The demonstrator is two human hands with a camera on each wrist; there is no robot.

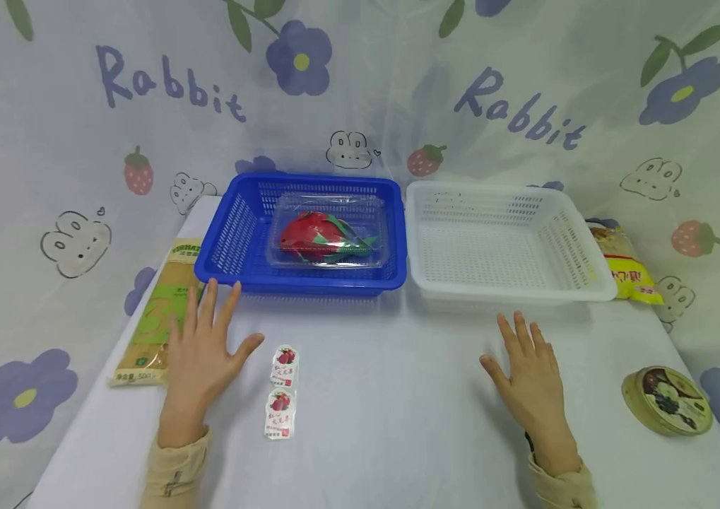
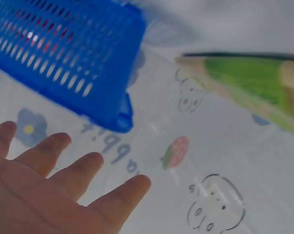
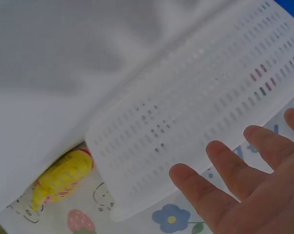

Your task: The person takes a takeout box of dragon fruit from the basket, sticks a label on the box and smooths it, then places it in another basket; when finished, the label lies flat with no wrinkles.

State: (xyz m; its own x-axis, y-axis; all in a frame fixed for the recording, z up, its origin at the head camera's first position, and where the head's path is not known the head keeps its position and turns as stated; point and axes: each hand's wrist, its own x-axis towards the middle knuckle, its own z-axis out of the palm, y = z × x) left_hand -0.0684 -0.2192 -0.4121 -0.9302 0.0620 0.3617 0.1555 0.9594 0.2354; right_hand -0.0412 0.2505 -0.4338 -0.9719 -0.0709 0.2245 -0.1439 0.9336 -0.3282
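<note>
Tablecloth (image 1: pixel 398 396) white, rabbit-print backdrop (image 1: pixel 67 141) behind

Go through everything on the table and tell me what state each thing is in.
Left hand: open, flat on table.
Right hand: open, flat on table.
Blue plastic basket: holds the clamshell box.
Clear plastic clamshell box: closed, red fruit inside.
White plastic basket: empty.
Round tin: lid on.
Two jelly cups: sealed.

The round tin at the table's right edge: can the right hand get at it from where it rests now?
Probably yes. The right hand lies flat and open, holding nothing, and only bare table shows between it and the round tin. The white basket sits farther back, out of the way.
</note>
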